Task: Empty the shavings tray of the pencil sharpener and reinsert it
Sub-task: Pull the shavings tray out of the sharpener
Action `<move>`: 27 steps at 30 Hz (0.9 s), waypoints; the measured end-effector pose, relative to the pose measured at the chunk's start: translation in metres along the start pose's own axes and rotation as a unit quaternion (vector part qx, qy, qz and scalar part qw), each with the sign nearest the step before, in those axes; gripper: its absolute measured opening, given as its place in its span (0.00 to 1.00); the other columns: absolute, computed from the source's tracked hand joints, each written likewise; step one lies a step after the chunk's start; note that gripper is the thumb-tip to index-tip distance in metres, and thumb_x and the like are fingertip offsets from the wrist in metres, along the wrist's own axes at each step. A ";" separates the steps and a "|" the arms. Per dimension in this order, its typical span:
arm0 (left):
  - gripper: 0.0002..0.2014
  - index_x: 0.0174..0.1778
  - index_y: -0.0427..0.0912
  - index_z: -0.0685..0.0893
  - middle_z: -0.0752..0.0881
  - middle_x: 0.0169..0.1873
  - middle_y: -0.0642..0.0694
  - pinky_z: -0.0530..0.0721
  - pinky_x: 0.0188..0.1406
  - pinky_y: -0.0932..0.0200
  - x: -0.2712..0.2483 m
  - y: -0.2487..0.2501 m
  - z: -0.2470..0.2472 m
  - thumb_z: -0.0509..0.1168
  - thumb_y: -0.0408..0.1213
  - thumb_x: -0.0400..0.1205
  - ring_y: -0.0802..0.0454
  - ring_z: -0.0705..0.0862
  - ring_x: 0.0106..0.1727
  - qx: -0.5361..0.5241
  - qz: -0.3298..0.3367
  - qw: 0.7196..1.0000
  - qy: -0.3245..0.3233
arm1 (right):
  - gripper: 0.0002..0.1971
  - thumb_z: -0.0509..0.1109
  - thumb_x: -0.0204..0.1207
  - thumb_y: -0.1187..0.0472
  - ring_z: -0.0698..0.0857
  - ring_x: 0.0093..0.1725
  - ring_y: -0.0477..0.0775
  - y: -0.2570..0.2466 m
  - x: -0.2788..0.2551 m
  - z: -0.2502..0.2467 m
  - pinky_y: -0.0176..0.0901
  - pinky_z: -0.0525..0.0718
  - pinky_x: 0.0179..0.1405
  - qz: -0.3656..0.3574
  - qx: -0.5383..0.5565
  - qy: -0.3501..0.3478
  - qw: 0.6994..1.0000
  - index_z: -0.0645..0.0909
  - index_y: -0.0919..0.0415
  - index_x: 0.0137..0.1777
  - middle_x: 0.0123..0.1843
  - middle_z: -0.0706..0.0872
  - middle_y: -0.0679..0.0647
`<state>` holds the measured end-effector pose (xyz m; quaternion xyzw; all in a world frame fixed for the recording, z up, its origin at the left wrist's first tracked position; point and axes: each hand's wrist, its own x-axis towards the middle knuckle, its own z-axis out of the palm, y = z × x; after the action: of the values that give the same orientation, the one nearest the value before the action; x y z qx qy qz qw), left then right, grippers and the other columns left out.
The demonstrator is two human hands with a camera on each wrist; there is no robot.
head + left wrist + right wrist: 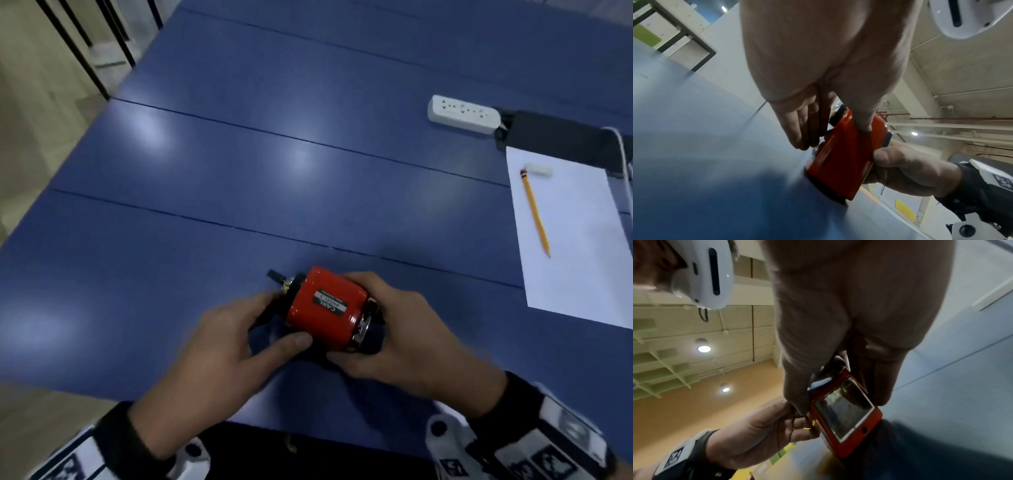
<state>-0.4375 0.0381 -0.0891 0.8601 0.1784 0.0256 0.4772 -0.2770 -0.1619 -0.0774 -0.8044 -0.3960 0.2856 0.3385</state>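
Note:
A red pencil sharpener (pixel 323 308) with a black-and-white label stands on the blue table (pixel 239 171) near its front edge. Its black crank (pixel 274 274) points away to the left. My left hand (pixel 274 323) grips the crank end, thumb along the near side (pixel 864 125) and fingers (pixel 801 129) by the crank. My right hand (pixel 380 329) is wrapped round the chrome end, thumb low on the near side. In the right wrist view the shavings tray (pixel 844 408), a clear window in a white frame, sits in the red body (pixel 855 444) between my right hand's thumb and fingers.
At the right lies a white sheet of paper (pixel 579 260) with a yellow pencil (pixel 534 212) and a white eraser (pixel 540 170) on it. Behind it are a white power strip (pixel 462 113) and a black device (pixel 555 137). The table's front edge (pixel 308 435) runs just below my wrists.

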 end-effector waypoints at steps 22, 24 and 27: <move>0.29 0.73 0.55 0.87 0.92 0.62 0.53 0.82 0.60 0.65 -0.032 -0.028 0.061 0.77 0.58 0.75 0.54 0.89 0.64 0.040 0.011 0.982 0.183 | 0.47 0.84 0.60 0.35 0.86 0.62 0.24 -0.038 -0.012 -0.005 0.19 0.81 0.61 -0.101 -0.140 0.019 0.985 0.78 0.43 0.82 0.67 0.86 0.29; 0.29 0.73 0.56 0.86 0.92 0.63 0.53 0.78 0.58 0.69 -0.029 -0.029 0.062 0.77 0.58 0.75 0.55 0.88 0.65 0.025 0.014 0.984 0.177 | 0.44 0.82 0.63 0.35 0.87 0.62 0.27 -0.039 -0.013 -0.001 0.26 0.84 0.61 -0.098 -0.154 0.030 0.983 0.78 0.44 0.81 0.66 0.87 0.28; 0.25 0.70 0.58 0.88 0.92 0.61 0.54 0.83 0.61 0.65 -0.026 -0.033 0.063 0.76 0.57 0.76 0.55 0.89 0.63 0.022 0.029 0.984 0.172 | 0.42 0.81 0.64 0.35 0.88 0.62 0.30 -0.043 -0.017 0.003 0.26 0.84 0.58 -0.087 -0.173 0.044 0.980 0.78 0.43 0.80 0.63 0.88 0.29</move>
<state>-0.4581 -0.0061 -0.1479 0.8581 0.2335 0.1829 0.4191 -0.3070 -0.1558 -0.0426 -0.8250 -0.4928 0.1460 0.2349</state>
